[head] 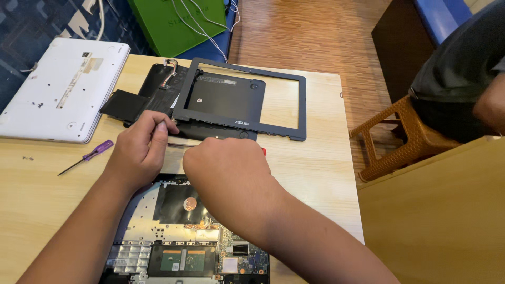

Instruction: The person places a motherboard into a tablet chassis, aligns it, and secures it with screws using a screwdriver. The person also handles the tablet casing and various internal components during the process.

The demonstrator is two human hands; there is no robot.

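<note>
Hands meet over the far edge of an opened dark laptop chassis point(179, 231), its metal shielding, black film patch, copper-coloured disc and green circuit boards exposed, lying at the near edge of the pale wooden table point(315, 163). Left hand point(138, 150): fingers curled inward, thumb and index tip pinched close at the near edge of a black rectangular screen bezel frame point(242, 100); what sits between the fingertips is too small to tell. Right hand point(226, 168): closed in a loose fist, knuckles up, wrapped on a slim tool; only a thin metal shaft point(179, 144) shows on its left side, pointing toward the left fingertips, and a speck of red handle point(263, 152) on its right. Bezel frame lies flat beyond both hands, with a dark flat panel point(226, 100) inside its opening. Flat black battery pack point(142, 100) with short coloured leads lies just left of the frame, touching it. Small purple-handled screwdriver point(87, 158) lies on the table left of the left wrist, apart from it. White laptop base cover point(58, 89), underside up, rests at the far left corner. Green box point(176, 23) and white cables beyond the table. Another person sits on a brown woven stool point(400, 137) at right.
</note>
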